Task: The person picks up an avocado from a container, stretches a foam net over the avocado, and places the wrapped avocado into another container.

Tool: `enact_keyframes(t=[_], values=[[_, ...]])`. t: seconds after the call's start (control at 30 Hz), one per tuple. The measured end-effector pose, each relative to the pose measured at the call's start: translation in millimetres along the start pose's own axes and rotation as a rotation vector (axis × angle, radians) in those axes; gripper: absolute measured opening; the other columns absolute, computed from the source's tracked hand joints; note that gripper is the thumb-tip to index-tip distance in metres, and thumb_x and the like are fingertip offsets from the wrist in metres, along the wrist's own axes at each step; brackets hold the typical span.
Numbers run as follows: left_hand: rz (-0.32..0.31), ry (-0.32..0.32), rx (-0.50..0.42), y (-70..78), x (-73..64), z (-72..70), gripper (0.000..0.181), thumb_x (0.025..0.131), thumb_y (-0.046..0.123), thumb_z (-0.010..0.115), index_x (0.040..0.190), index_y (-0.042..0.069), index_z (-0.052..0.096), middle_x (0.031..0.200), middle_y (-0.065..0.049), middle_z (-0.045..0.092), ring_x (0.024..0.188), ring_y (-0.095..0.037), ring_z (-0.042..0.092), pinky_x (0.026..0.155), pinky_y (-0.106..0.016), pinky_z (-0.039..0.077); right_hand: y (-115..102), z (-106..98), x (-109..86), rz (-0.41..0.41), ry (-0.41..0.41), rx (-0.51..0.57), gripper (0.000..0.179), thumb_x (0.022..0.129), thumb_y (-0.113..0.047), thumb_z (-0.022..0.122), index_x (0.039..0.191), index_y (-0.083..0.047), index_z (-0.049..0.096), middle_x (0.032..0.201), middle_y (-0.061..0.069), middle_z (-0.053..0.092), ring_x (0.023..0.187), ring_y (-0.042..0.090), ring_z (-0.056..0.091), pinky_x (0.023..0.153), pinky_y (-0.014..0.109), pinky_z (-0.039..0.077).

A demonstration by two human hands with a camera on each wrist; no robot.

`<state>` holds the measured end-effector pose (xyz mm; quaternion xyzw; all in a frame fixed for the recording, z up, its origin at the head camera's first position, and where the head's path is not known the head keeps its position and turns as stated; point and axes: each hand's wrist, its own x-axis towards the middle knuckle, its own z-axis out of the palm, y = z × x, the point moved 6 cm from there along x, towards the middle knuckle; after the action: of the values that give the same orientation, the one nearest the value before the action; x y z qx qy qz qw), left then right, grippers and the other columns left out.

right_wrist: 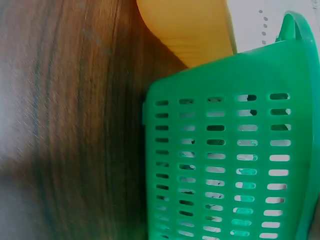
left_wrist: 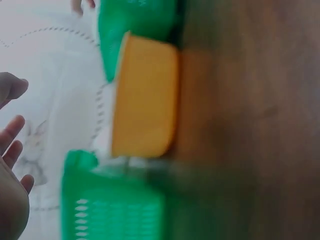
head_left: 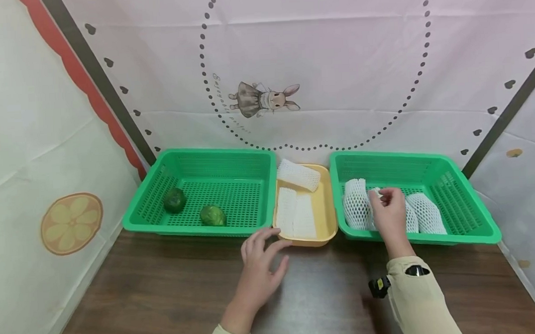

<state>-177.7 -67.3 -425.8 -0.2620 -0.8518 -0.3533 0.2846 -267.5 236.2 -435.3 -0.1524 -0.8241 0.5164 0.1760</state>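
My right hand (head_left: 389, 216) is over the right green basket (head_left: 465, 228), its thumb and curled fingers pinching the top of a white foam net sleeve (head_left: 376, 192). Most of that sleeve is hidden behind the hand. Several plump net-covered pieces stand in this basket, one at the left (head_left: 356, 205) and another at the right (head_left: 426, 214); the nets hide what is inside. My left hand (head_left: 259, 272) hovers in front of the yellow tray (head_left: 327, 204), fingers spread and holding nothing. Flat white foam sleeves (head_left: 299, 174) lie in the tray.
On the left, a second green basket (head_left: 231, 163) contains two round, dark green fruits or vegetables (head_left: 175, 200). Both baskets flank the tray along the back of the brown wooden table (head_left: 174, 290). A printed cloth (head_left: 334, 59) rises behind them and at the sides.
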Motion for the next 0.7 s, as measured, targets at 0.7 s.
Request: enact_keyframes(t=[0.7], values=[[-0.791,-0.768,0.231,-186.2,41.6,-37.2,0.067,0.088,0.025,0.057,0.145,0.006,0.027,0.145,-0.032,0.014,0.125,-0.053,0.025,0.092,-0.062,0.033,-32,-3,-101.5,-0.124,0.190,0.711,0.006,0.090,0.002,0.054,0.085,-0.002,0.055,0.074,0.002,0.050,0.069,0.014,0.047,0.064,0.021,0.041]])
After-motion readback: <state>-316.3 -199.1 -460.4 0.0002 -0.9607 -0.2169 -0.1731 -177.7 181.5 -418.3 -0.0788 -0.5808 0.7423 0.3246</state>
